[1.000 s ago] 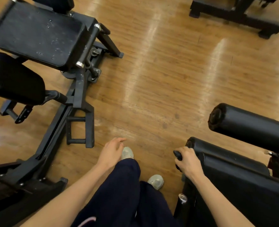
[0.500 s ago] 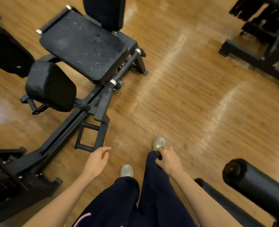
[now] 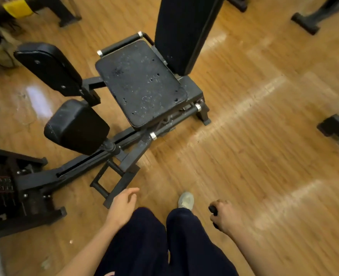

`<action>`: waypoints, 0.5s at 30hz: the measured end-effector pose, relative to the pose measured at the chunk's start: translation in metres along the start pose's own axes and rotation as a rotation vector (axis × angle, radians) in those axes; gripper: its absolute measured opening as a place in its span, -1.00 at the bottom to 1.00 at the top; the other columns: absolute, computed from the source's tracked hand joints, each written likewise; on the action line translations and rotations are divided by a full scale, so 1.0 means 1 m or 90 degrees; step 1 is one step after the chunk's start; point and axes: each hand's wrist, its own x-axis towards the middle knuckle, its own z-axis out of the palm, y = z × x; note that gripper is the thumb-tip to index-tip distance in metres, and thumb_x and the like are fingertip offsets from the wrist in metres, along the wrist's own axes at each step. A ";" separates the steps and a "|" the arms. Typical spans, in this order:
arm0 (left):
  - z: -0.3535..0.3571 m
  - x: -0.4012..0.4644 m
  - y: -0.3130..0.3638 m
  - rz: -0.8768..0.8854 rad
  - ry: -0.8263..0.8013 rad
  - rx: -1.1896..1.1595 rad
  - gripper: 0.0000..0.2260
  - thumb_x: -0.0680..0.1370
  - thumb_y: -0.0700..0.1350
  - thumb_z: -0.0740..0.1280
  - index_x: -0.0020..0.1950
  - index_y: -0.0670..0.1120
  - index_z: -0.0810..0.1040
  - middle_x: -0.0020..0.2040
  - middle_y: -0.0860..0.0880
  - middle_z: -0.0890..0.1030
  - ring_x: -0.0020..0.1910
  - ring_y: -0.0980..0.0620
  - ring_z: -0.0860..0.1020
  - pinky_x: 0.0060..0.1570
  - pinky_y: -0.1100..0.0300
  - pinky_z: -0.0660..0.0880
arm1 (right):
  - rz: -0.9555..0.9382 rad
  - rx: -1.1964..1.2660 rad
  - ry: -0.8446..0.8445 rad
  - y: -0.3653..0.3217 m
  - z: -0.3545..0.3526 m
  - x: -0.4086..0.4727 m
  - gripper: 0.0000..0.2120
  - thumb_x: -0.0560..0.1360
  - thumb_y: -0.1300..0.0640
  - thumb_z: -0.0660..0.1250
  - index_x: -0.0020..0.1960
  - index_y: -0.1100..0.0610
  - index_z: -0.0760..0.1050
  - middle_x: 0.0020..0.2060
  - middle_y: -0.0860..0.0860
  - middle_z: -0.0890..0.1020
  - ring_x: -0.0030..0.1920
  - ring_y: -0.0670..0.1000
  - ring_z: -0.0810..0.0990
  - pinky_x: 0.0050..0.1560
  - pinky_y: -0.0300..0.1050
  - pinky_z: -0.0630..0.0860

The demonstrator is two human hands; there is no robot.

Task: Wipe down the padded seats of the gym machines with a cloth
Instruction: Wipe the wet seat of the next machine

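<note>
A gym machine stands ahead of me with a worn black padded seat (image 3: pixel 142 84), speckled with pale marks, and a tall black backrest (image 3: pixel 184 26) behind it. My left hand (image 3: pixel 122 206) hangs with relaxed fingers and holds nothing, low in the view near the machine's foot frame (image 3: pixel 112 182). My right hand (image 3: pixel 226 216) is curled round a small dark object (image 3: pixel 212 209) that pokes out of the fist; whether it is a cloth I cannot tell. Both hands are well short of the seat.
Two black leg pads (image 3: pixel 77 126) (image 3: pixel 49 66) stick out left of the seat. A weight stack (image 3: pixel 1 188) sits at the far left. Other machine bases (image 3: pixel 336 128) (image 3: pixel 308 20) stand at the right. My legs and one shoe (image 3: pixel 186 200) are on the wooden floor (image 3: pixel 254 156).
I have turned away from the padded bench at my right and moved toward the speckled seat, which is now central. My right hand left the bench and swung down beside my leg.
</note>
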 end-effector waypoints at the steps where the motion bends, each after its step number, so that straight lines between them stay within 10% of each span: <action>1: 0.002 0.004 0.013 -0.003 0.010 -0.015 -0.72 0.68 -0.14 0.18 0.36 -0.03 0.54 0.34 0.00 0.56 0.36 0.01 0.47 0.37 0.10 0.39 | -0.007 -0.022 -0.003 0.006 -0.012 0.010 -0.84 0.50 0.21 0.24 -0.15 -0.03 0.35 0.00 -0.03 0.46 0.00 0.02 0.43 -0.18 -0.14 0.36; 15: -0.046 0.135 0.079 -0.039 0.043 -0.126 -0.71 0.68 -0.15 0.17 0.37 -0.03 0.53 0.33 0.04 0.54 0.35 0.04 0.47 0.33 0.19 0.35 | -0.082 -0.096 0.000 -0.068 -0.139 0.157 -0.73 0.47 0.20 0.30 0.15 0.04 0.55 0.09 -0.04 0.53 0.14 0.02 0.47 -0.08 -0.08 0.54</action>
